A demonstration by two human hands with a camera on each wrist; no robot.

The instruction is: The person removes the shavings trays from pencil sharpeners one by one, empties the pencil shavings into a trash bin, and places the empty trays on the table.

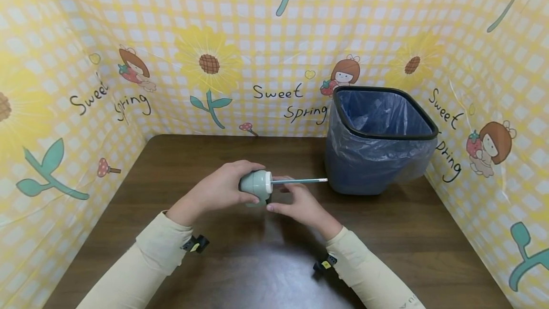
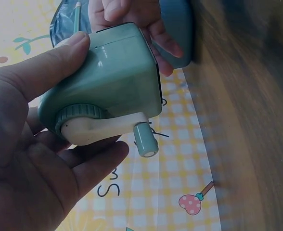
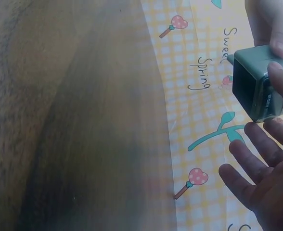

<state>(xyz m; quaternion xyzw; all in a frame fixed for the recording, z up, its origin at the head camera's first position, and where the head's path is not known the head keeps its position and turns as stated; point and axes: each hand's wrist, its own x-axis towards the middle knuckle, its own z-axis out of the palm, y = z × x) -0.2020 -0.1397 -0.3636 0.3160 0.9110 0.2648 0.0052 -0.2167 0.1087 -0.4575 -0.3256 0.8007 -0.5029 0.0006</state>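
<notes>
My left hand [image 1: 223, 186] holds a green hand-crank pencil sharpener [image 2: 112, 72] tilted over the table, thumb on one side and fingers on the other. Its cream crank arm [image 2: 103, 129] with a green knob shows in the left wrist view. A light blue pencil [image 1: 300, 181] sticks out of the sharpener's white front, pointing right. My right hand [image 1: 305, 206] is beside the sharpener, its fingers spread loosely. In the right wrist view the thumb overlaps the sharpener's edge near a clear window [image 3: 269, 100], and the fingertips [image 3: 251, 129] lie just below the dark base.
A blue bin [image 1: 360, 166] with a clear plastic liner and black rim stands at the table's back right. The dark wooden table [image 1: 206, 271] is enclosed by a yellow checked, flower-printed sheet [image 1: 257, 37] at the back and sides.
</notes>
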